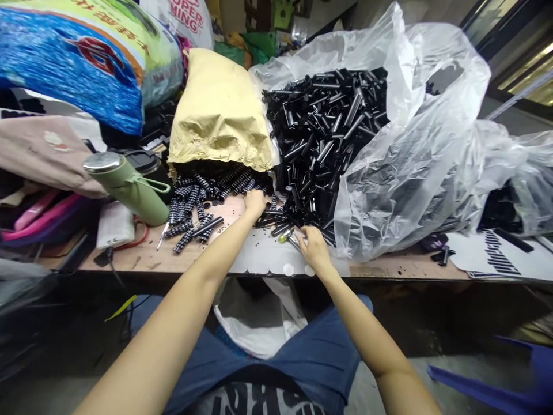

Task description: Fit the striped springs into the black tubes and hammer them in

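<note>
My left hand [254, 203] is closed at the edge of a pile of black-and-white patterned tubes [185, 204]; whatever its fingers hold is hidden. These tubes spill from the mouth of a yellow paper bag [220, 109]. My right hand [314, 248] has its fingers curled against a small shiny piece with a yellow-green end [285, 237], low over the table. Just beyond it, glossy black tubes [319, 138] heap out of a clear plastic bag [389, 190]. A pale sheet [254, 256] lies beneath both wrists.
On the left stand a green tumbler [133, 190] and a white power bank [116, 225] with a cable. A large blue and yellow sack [86, 63] rises behind them. Printed paper [496, 253] lies at right. An open white bag [254, 323] hangs below the table edge.
</note>
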Demonstrator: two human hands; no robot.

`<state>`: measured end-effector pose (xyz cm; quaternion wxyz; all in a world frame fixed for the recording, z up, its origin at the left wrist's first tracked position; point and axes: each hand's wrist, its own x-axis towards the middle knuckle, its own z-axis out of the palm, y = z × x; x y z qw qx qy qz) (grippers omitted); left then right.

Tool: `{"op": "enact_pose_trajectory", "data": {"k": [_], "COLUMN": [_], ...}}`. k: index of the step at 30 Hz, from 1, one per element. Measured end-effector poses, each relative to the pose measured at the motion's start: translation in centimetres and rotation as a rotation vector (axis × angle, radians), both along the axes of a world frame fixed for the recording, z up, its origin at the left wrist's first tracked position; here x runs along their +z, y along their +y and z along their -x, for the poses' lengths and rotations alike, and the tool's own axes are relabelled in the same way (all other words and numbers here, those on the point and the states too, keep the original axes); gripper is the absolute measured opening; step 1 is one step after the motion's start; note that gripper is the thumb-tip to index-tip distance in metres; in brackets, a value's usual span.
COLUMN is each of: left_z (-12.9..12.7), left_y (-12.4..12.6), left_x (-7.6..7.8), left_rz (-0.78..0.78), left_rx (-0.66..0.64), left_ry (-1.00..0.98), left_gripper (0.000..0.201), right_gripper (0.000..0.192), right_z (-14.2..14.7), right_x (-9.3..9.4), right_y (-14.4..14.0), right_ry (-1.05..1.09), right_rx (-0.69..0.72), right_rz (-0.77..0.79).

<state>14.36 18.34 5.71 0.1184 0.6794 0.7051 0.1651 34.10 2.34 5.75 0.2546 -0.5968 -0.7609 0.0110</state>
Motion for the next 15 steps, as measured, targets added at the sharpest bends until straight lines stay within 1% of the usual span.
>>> {"op": "enact_pose_trajectory", "data": {"k": [2, 4, 6, 8, 10, 12, 13, 15], "left_z": [-0.4, -0.3, 0.6, 2.3, 4.4, 6.3, 7.0, 7.4], "left_y": [0.7, 0.6, -0.2, -1.8, -4.1, -7.0, -8.4, -10.9], "left_x": [-0.5, -0.5, -0.1, 0.7, 1.5, 2.1, 2.1, 1.8], "left_rz": [0.013, -0.008, -0.099, -0.248, -0.400, -0.497, -0.504, -0.429], "left_rx": [0.010, 0.010, 0.004, 0.019, 0.036, 0.012, -0.018, -0.066], "left_ry": [0.004, -0.005, -0.093, -0.262, -0.430, -0.558, -0.631, -0.857], "left_gripper": [0.029, 0.026, 0.023, 0.023, 0.023, 0.025, 0.026, 0.028], "right_gripper": [0.028, 0.032, 0.036, 0.029, 0.023, 0.025, 0.027, 0.032], "right_z": [1.2, 2.4, 3.3, 3.9, 4.3, 4.5, 4.7, 5.1], "right_x": [1.2, 2.3, 3.1, 3.6, 3.9, 3.9, 3.7, 3.2], "right_y": [3.5, 7.5, 11.1, 13.2, 13.4, 11.8, 10.6, 7.9], "right_ry": [0.101, 0.146, 0.156, 0.179, 0.239, 0.281, 0.274, 0.198], "right_rx": [-0.001, -0.063, -0.093, -0.032, 0.080, 0.215, 0.287, 0.430], "right_rz": [-0.053, -0.069, -0.014, 0.066, 0.050, -0.053, -0.100, -0.123]}}
